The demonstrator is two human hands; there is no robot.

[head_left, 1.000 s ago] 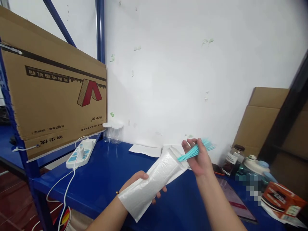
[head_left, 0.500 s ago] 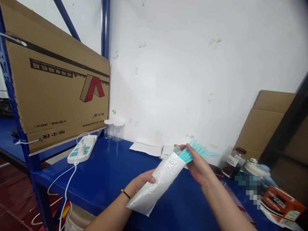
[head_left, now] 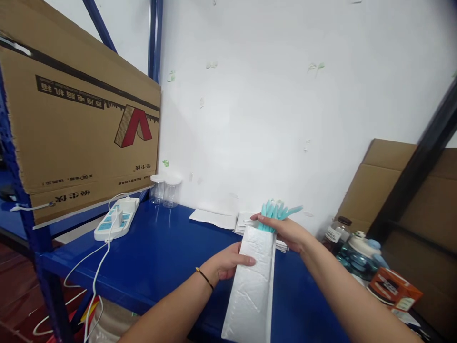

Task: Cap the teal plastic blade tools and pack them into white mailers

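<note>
My left hand grips a white padded envelope by its left side, thumb across the front face. The envelope stands nearly upright, its mouth at the top. A bundle of thin turquoise sticks, their exact kind unclear, pokes out of the mouth and fans out at the top. Around this bundle my right hand is closed, thumb in front, right at the envelope's opening. How far the sticks reach inside is hidden.
On the blue table are white papers, two clear jars and a power strip with cables. At right stand a brown-lidded jar, a water jug and an orange box. A large cardboard sheet borders the left.
The envelope has swung from a slant to nearly upright, and the turquoise sticks now point up instead of to the right. Both hands have turned with it. The view has shifted slightly.
</note>
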